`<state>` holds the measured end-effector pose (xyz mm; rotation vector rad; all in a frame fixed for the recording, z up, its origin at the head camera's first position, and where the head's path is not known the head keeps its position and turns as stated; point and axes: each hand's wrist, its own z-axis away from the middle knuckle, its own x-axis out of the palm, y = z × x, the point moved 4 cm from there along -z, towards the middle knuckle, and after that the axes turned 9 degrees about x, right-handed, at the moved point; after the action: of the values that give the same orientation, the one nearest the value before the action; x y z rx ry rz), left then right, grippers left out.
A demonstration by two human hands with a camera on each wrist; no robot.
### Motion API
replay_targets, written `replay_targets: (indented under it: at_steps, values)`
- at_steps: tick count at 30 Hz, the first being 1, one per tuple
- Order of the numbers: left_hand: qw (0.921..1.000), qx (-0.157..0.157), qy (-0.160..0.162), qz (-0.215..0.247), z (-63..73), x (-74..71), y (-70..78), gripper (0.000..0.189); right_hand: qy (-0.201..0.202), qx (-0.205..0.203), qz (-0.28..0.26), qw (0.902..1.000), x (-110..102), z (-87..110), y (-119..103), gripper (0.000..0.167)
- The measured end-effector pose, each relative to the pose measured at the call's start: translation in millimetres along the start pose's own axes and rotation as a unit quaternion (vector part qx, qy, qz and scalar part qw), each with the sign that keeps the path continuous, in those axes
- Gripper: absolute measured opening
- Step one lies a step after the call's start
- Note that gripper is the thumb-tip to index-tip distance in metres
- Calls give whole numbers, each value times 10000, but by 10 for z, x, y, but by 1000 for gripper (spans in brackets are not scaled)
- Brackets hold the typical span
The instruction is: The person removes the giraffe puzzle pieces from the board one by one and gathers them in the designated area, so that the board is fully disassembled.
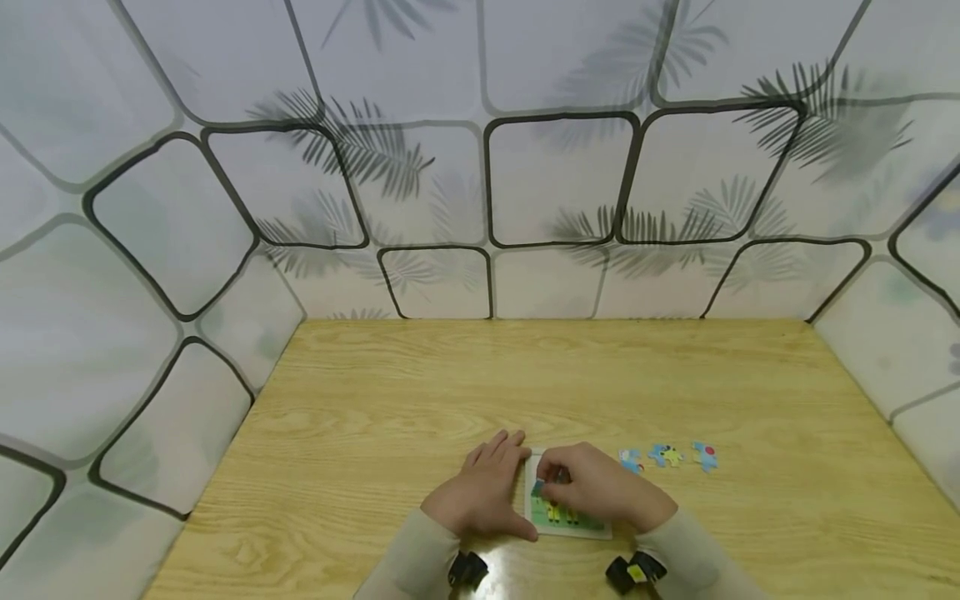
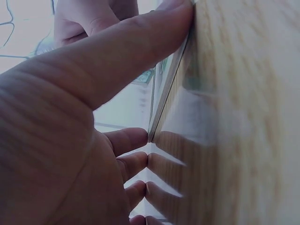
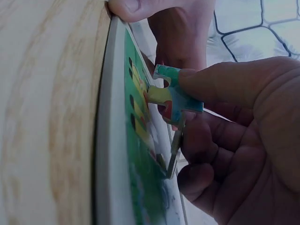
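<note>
A small jigsaw puzzle in a white-rimmed tray [image 1: 577,532] lies flat on the table, its picture green with yellow figures. My left hand [image 1: 483,492] rests at the tray's left side with straight fingers. In the left wrist view its thumb [image 2: 154,30] and index fingertip touch the tray edge. Over the tray, my right hand [image 1: 596,487] pinches a teal and yellow puzzle piece [image 3: 161,95] between thumb and fingers. Just below that piece, a second thin piece [image 3: 175,150] stands tilted against the fingers; whether it is held, I cannot tell. The hand hides the tray's upper right part.
Several loose puzzle pieces lie right of the tray: a blue one [image 1: 630,460], a blue and yellow cluster [image 1: 666,455] and a blue one with a red spot [image 1: 705,456]. A patterned wall covering [image 1: 555,283] borders the wooden table [image 1: 375,392].
</note>
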<state>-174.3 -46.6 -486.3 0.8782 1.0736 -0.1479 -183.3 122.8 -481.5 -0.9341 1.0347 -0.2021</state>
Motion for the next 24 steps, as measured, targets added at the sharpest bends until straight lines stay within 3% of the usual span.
replay_targets:
  at_steps: [14, 19, 24]
  values:
    - [9999, -15, -27, 97, -10, -2, 4, 103, -53, 249, -1317, 9910, -55, 2, 115, 9]
    - [10000, -43, 13, 74, -10, 6, 10, 104, 0, 320, -1547, 9874, -357, 115, 170, 14]
    - [9999, -65, 10, 102, -1, 4, 12, 105, -77, 709, -1082, 9916, -695, 300, 292, 14]
